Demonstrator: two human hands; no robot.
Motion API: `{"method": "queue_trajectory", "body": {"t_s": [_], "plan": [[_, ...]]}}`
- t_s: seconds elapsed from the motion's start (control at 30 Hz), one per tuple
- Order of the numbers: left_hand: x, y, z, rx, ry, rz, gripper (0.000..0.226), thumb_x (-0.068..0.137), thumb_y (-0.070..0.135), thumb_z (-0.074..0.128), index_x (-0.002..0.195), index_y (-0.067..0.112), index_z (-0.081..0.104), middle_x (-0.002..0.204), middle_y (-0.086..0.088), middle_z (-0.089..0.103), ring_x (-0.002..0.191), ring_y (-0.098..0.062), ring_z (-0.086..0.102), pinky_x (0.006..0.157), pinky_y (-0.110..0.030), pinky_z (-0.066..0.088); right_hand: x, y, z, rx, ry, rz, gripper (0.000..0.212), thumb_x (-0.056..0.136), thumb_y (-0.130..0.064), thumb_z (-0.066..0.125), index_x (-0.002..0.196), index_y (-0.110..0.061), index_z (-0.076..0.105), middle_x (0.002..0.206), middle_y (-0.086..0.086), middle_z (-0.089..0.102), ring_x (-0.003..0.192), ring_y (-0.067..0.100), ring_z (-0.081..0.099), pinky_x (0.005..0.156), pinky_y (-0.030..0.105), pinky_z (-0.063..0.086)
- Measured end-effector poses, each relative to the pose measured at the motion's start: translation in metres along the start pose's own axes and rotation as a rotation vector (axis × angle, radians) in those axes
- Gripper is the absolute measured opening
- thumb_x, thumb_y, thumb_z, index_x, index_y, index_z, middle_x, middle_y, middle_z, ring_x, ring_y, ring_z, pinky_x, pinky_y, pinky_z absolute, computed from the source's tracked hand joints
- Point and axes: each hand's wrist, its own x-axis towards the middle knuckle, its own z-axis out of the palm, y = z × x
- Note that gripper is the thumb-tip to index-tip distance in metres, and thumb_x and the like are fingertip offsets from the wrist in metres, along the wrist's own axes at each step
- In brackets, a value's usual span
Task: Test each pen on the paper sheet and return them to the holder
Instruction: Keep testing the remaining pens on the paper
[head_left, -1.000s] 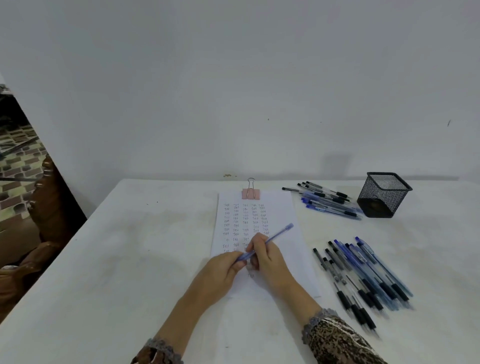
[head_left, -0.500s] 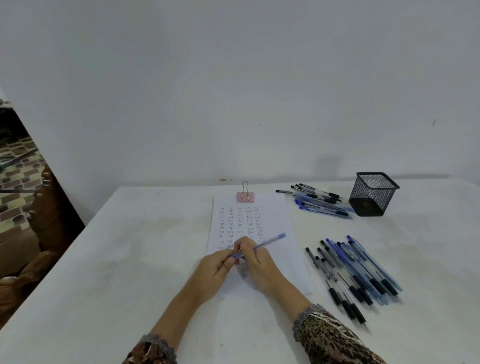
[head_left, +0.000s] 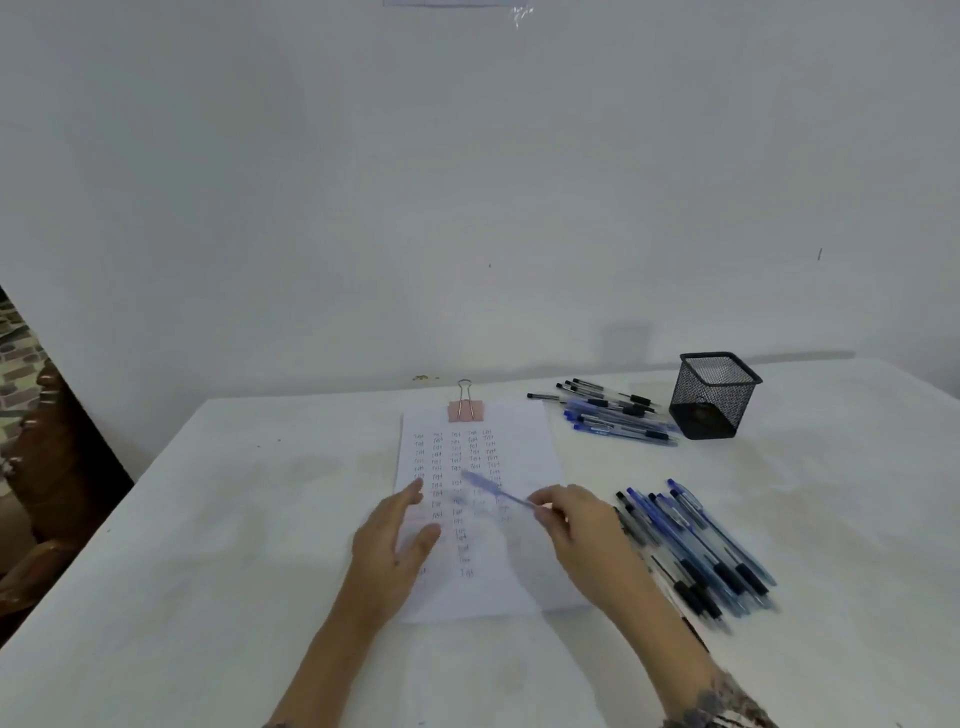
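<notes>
A white paper sheet (head_left: 519, 447) with columns of small written marks lies in the middle of the table, clipped at its far edge by a pink binder clip (head_left: 466, 408). My right hand (head_left: 582, 530) pinches a blue pen (head_left: 488, 487) by one end; the pen is blurred and points up-left above the sheet. My left hand (head_left: 397, 540) hovers or rests over the sheet's left edge with fingers straight and spread, holding nothing. A black mesh holder (head_left: 714, 395) stands at the far right, apparently with no pens in it.
Several blue and black pens (head_left: 696, 545) lie in a pile right of the sheet. A second group of pens (head_left: 608, 413) lies just left of the holder. The white table (head_left: 234, 519) ends at the wall; a dark wooden piece (head_left: 47, 467) stands off its left edge.
My left hand let go of the pen and opened, moving left. My right hand swung right with the pen, which now points up-left. The camera tilted upward.
</notes>
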Motion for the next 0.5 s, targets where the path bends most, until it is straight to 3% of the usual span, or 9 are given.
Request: {"method": "queue_trajectory", "body": {"t_s": [0.07,0.13,0.2,0.27,0.4,0.5], "plan": [[0.001,-0.006,0.004,0.129,0.018,-0.053,0.076,0.079,0.060,0.028,0.138,0.014,0.039,0.136,0.005,0.044,0.129,-0.011,0.039,0.107,-0.020,0.024,-0.012,0.021,-0.015,-0.027,0.227,0.171,0.018,0.096,-0.016,0.047,0.108,-0.010,0.060,0.097,-0.002,0.049,0.071,0.001,0.045,0.061,0.012,0.036],[0.001,-0.010,0.008,0.273,0.016,-0.101,0.087,0.074,0.060,0.015,0.143,0.009,0.030,0.147,-0.005,0.033,0.137,-0.018,0.029,0.110,-0.023,0.015,-0.025,0.044,-0.027,-0.174,0.304,0.333,0.018,0.095,-0.017,0.048,0.106,-0.008,0.059,0.105,0.005,0.053,0.077,0.015,0.052,0.065,0.020,0.038],[0.002,-0.013,0.011,0.394,-0.018,-0.125,0.094,0.069,0.060,0.005,0.145,0.008,0.025,0.152,-0.008,0.025,0.141,-0.021,0.020,0.114,-0.027,0.008,-0.036,0.057,-0.034,-0.455,0.208,0.487,0.021,0.095,-0.026,0.044,0.106,-0.017,0.058,0.110,0.003,0.057,0.096,0.024,0.055,0.079,0.033,0.043],[0.003,-0.017,0.013,0.482,-0.041,-0.130,0.095,0.068,0.058,0.002,0.144,0.007,0.028,0.150,-0.011,0.028,0.141,-0.022,0.022,0.116,-0.034,0.010,-0.041,0.058,-0.038,-0.604,0.040,0.590,0.022,0.095,-0.035,0.038,0.106,-0.025,0.054,0.112,-0.004,0.055,0.108,0.020,0.053,0.091,0.034,0.042],[0.004,-0.024,0.015,0.513,-0.030,-0.122,0.085,0.075,0.053,0.011,0.135,0.003,0.045,0.140,-0.015,0.044,0.132,-0.030,0.039,0.112,-0.044,0.024,-0.031,0.049,-0.060,-0.547,-0.112,0.525,0.023,0.093,-0.044,0.042,0.103,-0.026,0.052,0.105,-0.005,0.049,0.095,0.017,0.054,0.080,0.029,0.042],[0.005,-0.025,0.016,0.510,-0.025,-0.125,0.076,0.079,0.049,0.018,0.128,0.002,0.052,0.133,-0.018,0.051,0.125,-0.033,0.047,0.106,-0.047,0.032,0.014,0.052,-0.086,-0.396,-0.084,0.473,0.022,0.091,-0.040,0.048,0.101,-0.022,0.057,0.099,-0.002,0.053,0.090,0.019,0.055,0.078,0.029,0.045]]}}
